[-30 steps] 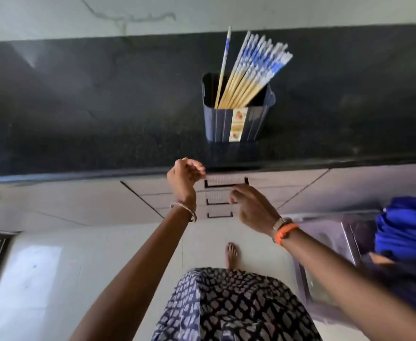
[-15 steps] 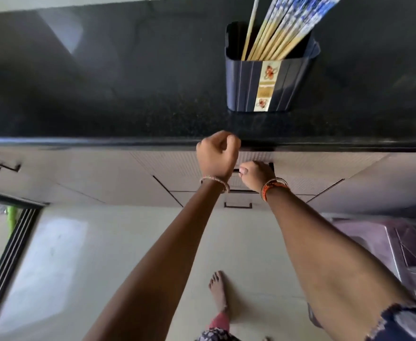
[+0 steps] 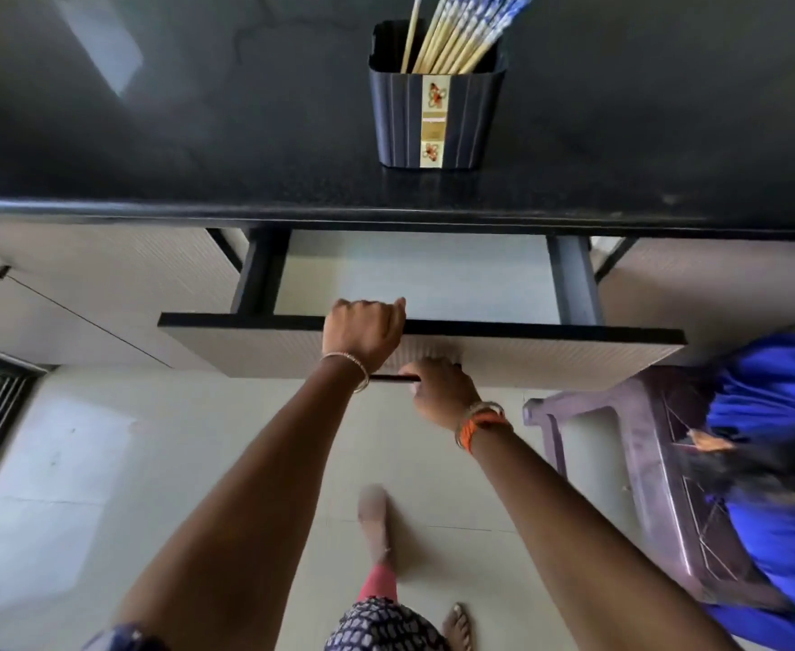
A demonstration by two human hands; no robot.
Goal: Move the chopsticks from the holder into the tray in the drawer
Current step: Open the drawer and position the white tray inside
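**Both hands on a partly open drawer, chopsticks upright in their holder**

While the fingers of the left hand (image 3: 363, 332) curl over the top edge of the drawer front (image 3: 550, 357), hooked into a closed fist with the fingertips hidden inside the drawer, the right hand (image 3: 440, 392) is wrapped around the slim black handle (image 3: 393, 378) lower on the same panel. A short length of that bar shows between the two wrists; the right fingers themselves are hidden behind the knuckles, so only the closed grasp can be told. A thin metal bangle (image 3: 351, 364) sits on the left wrist, and an orange band (image 3: 480, 425) with a pale one beside it on the right.

Outward from the hands, the drawer (image 3: 414, 274) stands partly pulled out from under the black countertop (image 3: 151, 148), with dark side rails and a pale grey floor showing (no tray can be made out in the exposed part). On the countertop, directly behind the drawer, stands the dark ribbed holder (image 3: 468, 119) with a gold floral strip down its front. The chopsticks (image 3: 452, 39) are all in it, leaning to the right, their blue-and-white patterned tops cut off by the frame's upper edge; one stick stands apart to the left of the bundle.

To the right, a purple plastic stool (image 3: 621, 462) carries blue cloth (image 3: 776, 406). Below, the tiled floor (image 3: 81, 486) and a blurred bare foot (image 3: 374, 514) are visible.
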